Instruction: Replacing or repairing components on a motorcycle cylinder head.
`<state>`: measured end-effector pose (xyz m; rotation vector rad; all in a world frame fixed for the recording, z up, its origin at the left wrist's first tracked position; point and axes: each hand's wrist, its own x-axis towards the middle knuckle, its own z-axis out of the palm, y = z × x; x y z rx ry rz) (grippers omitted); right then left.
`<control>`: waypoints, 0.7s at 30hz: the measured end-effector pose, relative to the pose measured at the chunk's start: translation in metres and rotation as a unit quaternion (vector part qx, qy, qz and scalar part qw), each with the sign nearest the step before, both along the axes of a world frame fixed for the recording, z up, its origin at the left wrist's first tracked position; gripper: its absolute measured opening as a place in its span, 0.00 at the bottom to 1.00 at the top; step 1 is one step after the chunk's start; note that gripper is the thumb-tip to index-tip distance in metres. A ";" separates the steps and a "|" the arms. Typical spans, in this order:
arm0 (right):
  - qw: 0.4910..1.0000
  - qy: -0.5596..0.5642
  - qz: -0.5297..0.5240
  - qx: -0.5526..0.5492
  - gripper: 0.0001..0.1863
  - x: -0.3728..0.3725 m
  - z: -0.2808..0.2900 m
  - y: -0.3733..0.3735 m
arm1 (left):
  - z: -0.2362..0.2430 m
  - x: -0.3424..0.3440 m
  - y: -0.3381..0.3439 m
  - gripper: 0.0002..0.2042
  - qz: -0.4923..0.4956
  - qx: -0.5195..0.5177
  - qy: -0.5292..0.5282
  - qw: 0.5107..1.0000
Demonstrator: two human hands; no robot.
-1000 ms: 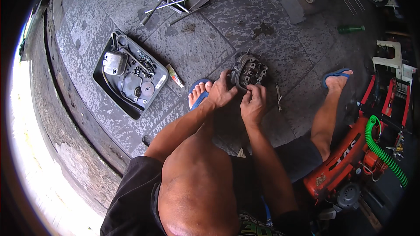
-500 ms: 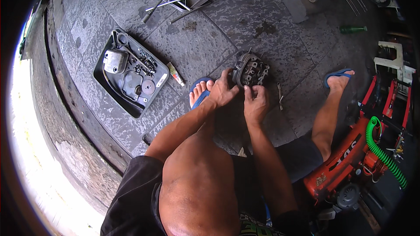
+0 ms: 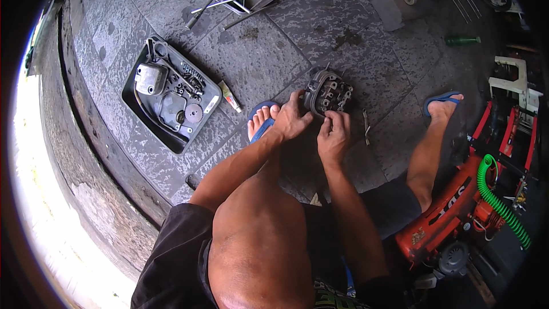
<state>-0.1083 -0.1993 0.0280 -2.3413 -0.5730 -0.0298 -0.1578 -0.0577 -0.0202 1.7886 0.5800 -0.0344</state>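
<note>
On the stone floor sits a dark metal engine cylinder head [image 3: 330, 92], its open side with the valve gear facing up. My left hand [image 3: 293, 119] is closed against its near left side, fingertips on the outer wall and thumb by the lower edge. Just at the near rim, my right hand [image 3: 334, 137] has its thumb and fingers pressed together. Whatever small thing lies in that pinch, if any, is hidden by the fingers.
A black tray [image 3: 182, 144] with a metal cover, a gear and several bolts lies left, a small tube [image 3: 230, 96] beside it. A tool tray [image 3: 229, 6] stands far ahead. Right are a thin pale strip [image 3: 366, 126], a green bottle [image 3: 462, 40] and a red air compressor [image 3: 440, 212].
My right hand's fingertips have shifted slightly to the right along the near rim of the cylinder head. My left hand stays in place.
</note>
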 end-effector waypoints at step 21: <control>1.000 -0.005 -0.008 -0.013 0.14 0.002 0.000 0.001 | -0.005 0.000 0.000 0.37 0.000 -0.033 0.003 0.999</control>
